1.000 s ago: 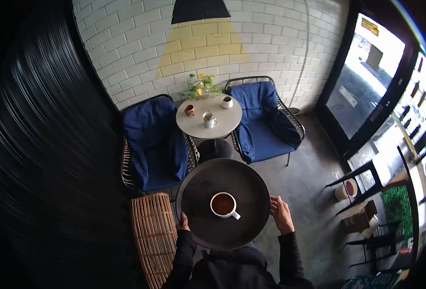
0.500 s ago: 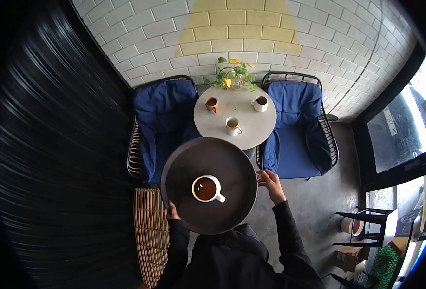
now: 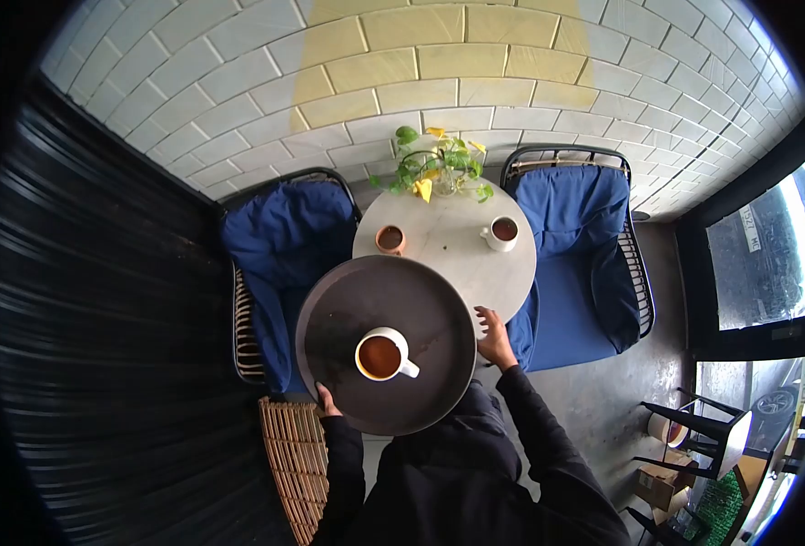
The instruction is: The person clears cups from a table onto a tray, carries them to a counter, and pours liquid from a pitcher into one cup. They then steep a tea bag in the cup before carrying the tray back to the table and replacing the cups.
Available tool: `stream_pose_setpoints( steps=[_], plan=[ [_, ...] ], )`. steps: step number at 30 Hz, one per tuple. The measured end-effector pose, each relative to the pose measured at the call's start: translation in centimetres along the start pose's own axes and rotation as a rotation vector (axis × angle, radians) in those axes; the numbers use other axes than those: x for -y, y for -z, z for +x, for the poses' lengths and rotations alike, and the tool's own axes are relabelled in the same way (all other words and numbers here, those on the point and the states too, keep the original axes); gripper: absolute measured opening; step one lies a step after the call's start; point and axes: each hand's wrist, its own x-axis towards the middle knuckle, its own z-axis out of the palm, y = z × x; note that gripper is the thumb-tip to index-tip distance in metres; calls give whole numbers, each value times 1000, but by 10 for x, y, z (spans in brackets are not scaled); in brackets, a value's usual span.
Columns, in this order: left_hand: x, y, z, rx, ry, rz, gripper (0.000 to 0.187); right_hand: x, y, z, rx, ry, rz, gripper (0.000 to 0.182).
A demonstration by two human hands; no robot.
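Note:
My left hand [image 3: 328, 400] grips the left rim of a round dark brown tray [image 3: 420, 291], thumb on top and the other fingers hidden beneath. On the tray stands a white cup [image 3: 399, 344] with brown liquid in it, its handle pointing right. My right hand [image 3: 495, 340] is just off the tray's right rim, near the front edge of the round table [image 3: 457, 218], fingers apart and holding nothing. A terracotta-coloured cup [image 3: 390, 240] and a white cup of dark drink [image 3: 501, 234] rest on that table. The tray covers the table's front left part.
A glass vase with a leafy yellow-flowered plant [image 3: 443, 173] stands at the table's back, by the brick wall [image 3: 420, 64]. Blue-cushioned chairs [image 3: 575, 282] flank the table. A woven cane piece [image 3: 293, 464] is at lower left. A black-legged stool [image 3: 716, 432] and boxes are at right.
I have come closer to the table, and the tray now hides the front white cup seen before. My right hand has moved slightly up and left, over the table's front edge.

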Motion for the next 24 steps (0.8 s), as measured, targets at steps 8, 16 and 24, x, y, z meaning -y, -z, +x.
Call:
stream_pose_setpoints(
  steps=[8,16,24],
  plan=[
    [34,54,84,128,6,-133,74,-16,-48,54,108,110,-1,66],
    [48,103,41,-100,-20,-209,78,-24,-73,71,64,79,10,78],
    [56,60,-8,-268,-161,-308,67,-26,-46,92,60,91,-42,73]
  ],
)
